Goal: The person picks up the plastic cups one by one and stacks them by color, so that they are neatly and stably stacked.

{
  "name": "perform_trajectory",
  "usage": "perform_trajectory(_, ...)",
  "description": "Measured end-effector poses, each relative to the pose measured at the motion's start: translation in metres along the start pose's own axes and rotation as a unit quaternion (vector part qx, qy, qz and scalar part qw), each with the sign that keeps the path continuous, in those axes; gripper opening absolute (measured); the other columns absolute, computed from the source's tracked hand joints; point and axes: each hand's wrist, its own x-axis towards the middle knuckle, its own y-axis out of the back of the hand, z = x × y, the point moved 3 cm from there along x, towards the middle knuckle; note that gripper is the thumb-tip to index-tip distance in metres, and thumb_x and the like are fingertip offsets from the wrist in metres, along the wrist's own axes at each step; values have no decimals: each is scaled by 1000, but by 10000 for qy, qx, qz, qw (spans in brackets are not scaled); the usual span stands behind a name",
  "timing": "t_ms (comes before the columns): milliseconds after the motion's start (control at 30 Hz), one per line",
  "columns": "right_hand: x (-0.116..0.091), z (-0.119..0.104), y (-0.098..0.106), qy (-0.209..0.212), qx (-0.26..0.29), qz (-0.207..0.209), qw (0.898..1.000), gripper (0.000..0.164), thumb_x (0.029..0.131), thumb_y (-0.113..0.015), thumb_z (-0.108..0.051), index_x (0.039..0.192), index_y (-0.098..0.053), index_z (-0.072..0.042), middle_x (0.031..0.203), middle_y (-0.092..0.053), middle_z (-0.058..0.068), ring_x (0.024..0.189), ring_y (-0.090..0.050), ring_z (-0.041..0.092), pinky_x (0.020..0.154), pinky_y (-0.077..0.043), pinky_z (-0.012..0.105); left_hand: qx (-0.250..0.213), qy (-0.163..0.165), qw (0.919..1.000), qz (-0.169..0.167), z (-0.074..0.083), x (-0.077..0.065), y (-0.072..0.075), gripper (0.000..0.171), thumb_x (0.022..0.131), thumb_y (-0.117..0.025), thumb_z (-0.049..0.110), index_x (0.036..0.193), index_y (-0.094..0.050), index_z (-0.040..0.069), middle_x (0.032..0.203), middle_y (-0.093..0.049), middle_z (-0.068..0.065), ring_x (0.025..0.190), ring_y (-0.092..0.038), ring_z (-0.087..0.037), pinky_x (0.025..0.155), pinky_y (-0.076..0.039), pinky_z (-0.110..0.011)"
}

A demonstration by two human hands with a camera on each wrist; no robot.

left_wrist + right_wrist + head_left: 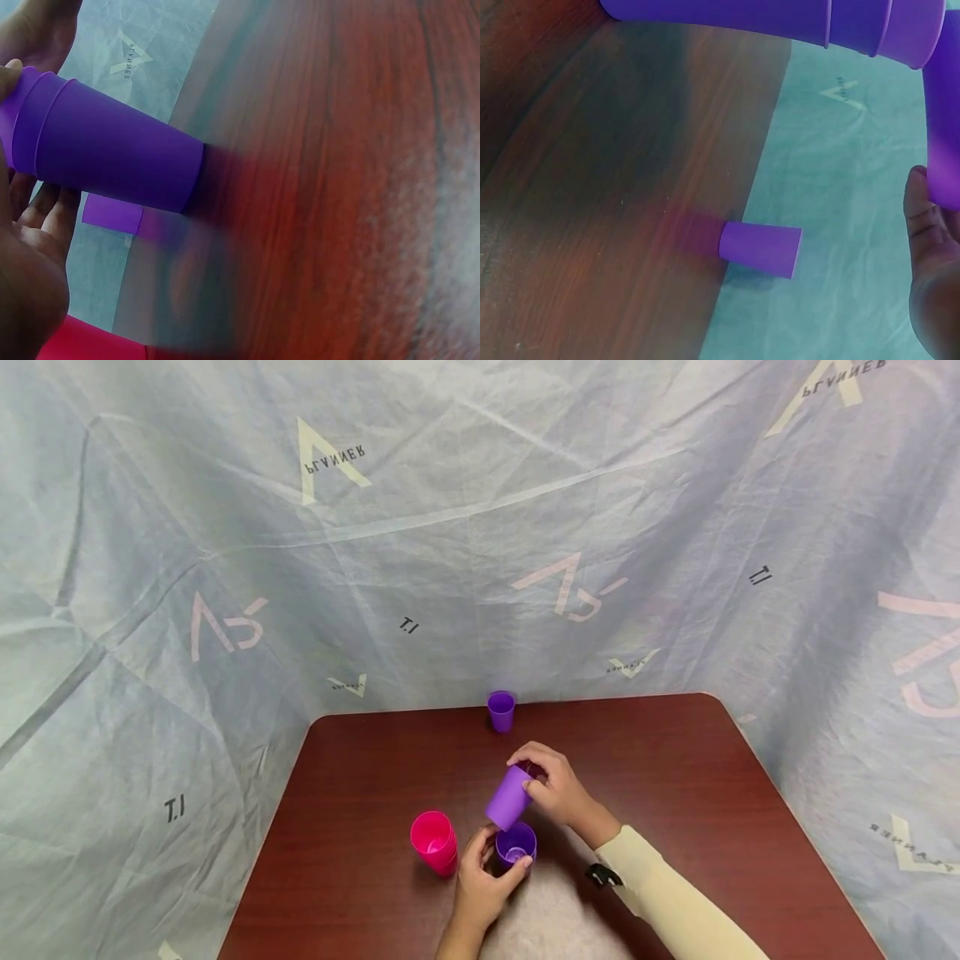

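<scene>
Upright on the table is a stack of nested purple cups [517,841], its rims showing one above another in both wrist views [120,146]. My left hand [481,883] holds this stack near the top, thumb on the near side and fingers on the far left. Just above its mouth, my right hand [557,787] grips another purple cup [509,798] by the rim end. That cup tilts, its base pointing down and left toward the stack. To the left of my left hand stands a stack of pink cups [435,843], mouth up.
A single purple cup [501,712] stands upright at the table's back edge, by the grey printed sheet [465,652] that hangs behind and around. The brown wooden table [360,793] has rounded far corners. A pale patch of glare lies at its near middle.
</scene>
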Motion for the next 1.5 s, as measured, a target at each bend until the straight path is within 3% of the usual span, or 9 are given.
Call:
perform_trajectory(400, -8, -8, 3, 755, 94, -425, 9962, 44, 71, -58, -15, 111, -73, -15, 106, -68, 6, 94, -64, 16, 74, -55, 28, -45, 267, 9996, 11, 3, 1, 0, 58, 78, -95, 16, 130, -68, 17, 124, -72, -6, 112, -73, -13, 101, -60, -32)
perform_trajectory(600, -18, -19, -2, 439, 308, -859, 9949, 45, 69, -65, -14, 114, -73, -17, 111, -63, 8, 94, -62, 16, 71, -57, 24, -86, 305, 9995, -5, 3, 2, 1, 59, 78, -95, 15, 130, -68, 17, 125, -72, -8, 111, -73, -18, 99, -61, -30)
perform_trajectory(767, -27, -25, -12, 315, 443, -1093, 9925, 45, 69, -75, -17, 114, -72, -15, 114, -59, 12, 96, -63, 18, 71, -59, 24, 5, 33, 10000, 51, 1, 1, 1, 58, 77, -95, 12, 129, -68, 11, 123, -71, -13, 110, -72, -15, 98, -61, -28)
perform_trajectory(1000, -38, -25, -22, 273, -12, -1289, 9913, 39, 72, -82, -29, 108, -69, -21, 109, -56, -1, 97, -58, 9, 76, -56, 21, 44, -206, 9998, -17, 2, 1, 1, 57, 78, -92, 6, 129, -68, 9, 122, -71, -14, 116, -70, -12, 103, -59, -28)
perform_trajectory(1233, -46, -22, -27, 266, -362, -1316, 9903, 39, 74, -84, -35, 104, -67, -20, 106, -55, -5, 96, -56, 6, 77, -54, 18, -3, 127, 9999, -88, 3, 0, 1, 59, 76, -89, 3, 131, -68, 12, 124, -72, -10, 116, -71, -12, 105, -57, -26)
perform_trajectory(1500, -48, -23, -29, 65, -492, -1463, 9880, 46, 74, -91, -43, 105, -68, -20, 107, -55, -6, 97, -55, 6, 79, -54, 18, -62, 94, 9999, -122, 3, 0, 2, 60, 76, -89, 1, 131, -67, 8, 124, -72, -13, 117, -73, -18, 106, -57, -29)
